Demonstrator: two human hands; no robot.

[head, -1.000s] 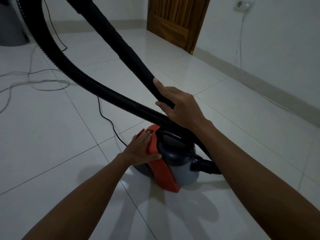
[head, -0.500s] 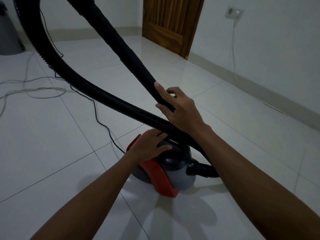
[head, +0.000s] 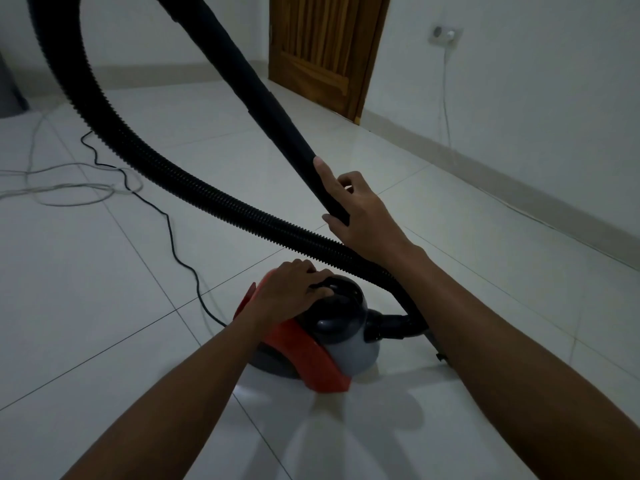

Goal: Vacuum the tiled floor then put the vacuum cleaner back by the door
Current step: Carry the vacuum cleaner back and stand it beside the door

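- Your left hand curls over the vacuum top handle.
- Your right hand grips the tube.
- Door stands ahead; bare floor lies between.

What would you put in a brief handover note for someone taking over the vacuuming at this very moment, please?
Left hand: on top of the vacuum cleaner, fingers curled at its dark handle.
Right hand: its grip is round the lower end of the black tube.
The ribbed hose loops from the cleaner's front up out of view. The cleaner sits on the tiled floor, away from the wooden door; its black cord trails left.
Done: cannot tell how much floor is vacuumed.
Left: carry the cleaner to the door.
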